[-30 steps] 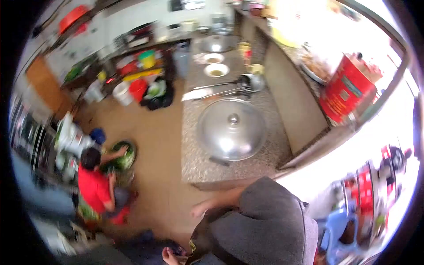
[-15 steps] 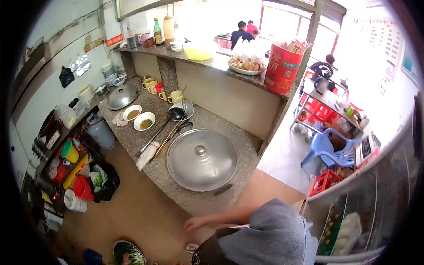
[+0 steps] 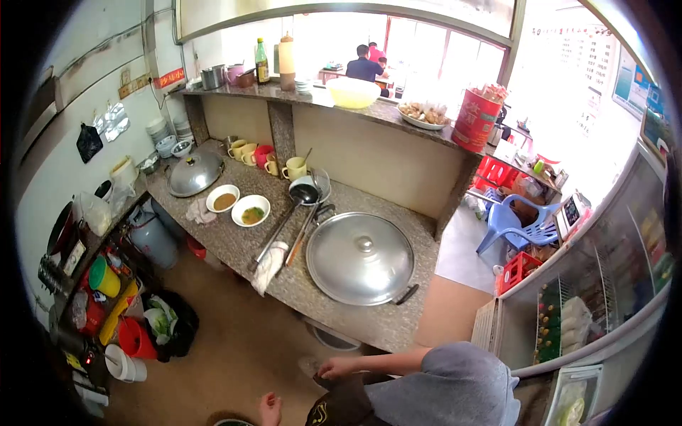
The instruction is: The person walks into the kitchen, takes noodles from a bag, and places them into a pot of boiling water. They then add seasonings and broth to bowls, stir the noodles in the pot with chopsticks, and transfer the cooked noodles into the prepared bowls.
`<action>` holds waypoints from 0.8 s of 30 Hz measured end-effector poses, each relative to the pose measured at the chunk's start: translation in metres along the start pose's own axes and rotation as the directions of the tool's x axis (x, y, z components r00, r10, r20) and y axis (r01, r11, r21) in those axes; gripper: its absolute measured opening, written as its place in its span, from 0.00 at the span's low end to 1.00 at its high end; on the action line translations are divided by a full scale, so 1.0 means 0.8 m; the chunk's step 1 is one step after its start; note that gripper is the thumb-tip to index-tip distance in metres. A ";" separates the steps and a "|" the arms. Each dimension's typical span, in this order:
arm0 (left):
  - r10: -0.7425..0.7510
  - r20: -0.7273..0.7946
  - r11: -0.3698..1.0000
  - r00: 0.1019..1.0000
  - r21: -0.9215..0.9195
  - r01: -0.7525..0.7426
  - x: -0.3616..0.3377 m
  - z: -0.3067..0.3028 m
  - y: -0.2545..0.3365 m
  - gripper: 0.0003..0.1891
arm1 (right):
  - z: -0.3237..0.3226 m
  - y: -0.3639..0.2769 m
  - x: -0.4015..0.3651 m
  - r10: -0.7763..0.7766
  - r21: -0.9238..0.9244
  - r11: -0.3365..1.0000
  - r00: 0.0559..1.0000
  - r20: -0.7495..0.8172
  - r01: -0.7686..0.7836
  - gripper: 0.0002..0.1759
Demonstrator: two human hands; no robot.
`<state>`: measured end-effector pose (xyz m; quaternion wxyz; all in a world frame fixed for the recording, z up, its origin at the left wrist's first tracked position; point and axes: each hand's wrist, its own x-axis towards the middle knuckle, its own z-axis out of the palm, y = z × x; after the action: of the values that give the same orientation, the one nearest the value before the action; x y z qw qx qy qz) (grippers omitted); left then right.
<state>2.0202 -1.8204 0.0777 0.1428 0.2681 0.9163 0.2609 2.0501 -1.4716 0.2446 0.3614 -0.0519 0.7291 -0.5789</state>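
My right hand (image 3: 337, 367), at the end of a bare forearm, hangs in front of the counter edge with loosely bent fingers and nothing visible in it. Lower and further left, my left hand (image 3: 270, 410) is partly cut off by the bottom border; its fingers look apart and I see nothing in them. A basin rim (image 3: 233, 422) just shows beside it. Closest on the granite counter (image 3: 341, 312) is a wok with a domed metal lid (image 3: 361, 255). A black ladle (image 3: 303, 194) and a white cloth (image 3: 269, 268) lie left of it.
Two white bowls (image 3: 251, 211) of soup or sauce, yellow mugs (image 3: 294, 167) and a second lidded pan (image 3: 195, 174) stand on the counter. Buckets (image 3: 125, 363) and a gas cylinder (image 3: 153, 236) line the left. A glass-door fridge (image 3: 561, 312) is at right. People sit beyond the ledge.
The view has shifted, so the counter sits further right. My left hand is now above the basin's right side; earlier a hand was in the basin over green vegetables, which have mostly left view.
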 end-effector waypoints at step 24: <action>-0.030 0.407 0.890 0.913 -0.405 0.210 0.448 -0.347 -0.074 0.23 | -0.224 -0.123 0.312 0.028 0.014 1.000 0.878 -0.478 -0.024 0.20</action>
<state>1.5917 -1.7713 0.2296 0.3950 0.2169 0.8016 0.3928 1.7283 -1.4820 0.2270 0.1782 0.1038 0.7941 -0.5718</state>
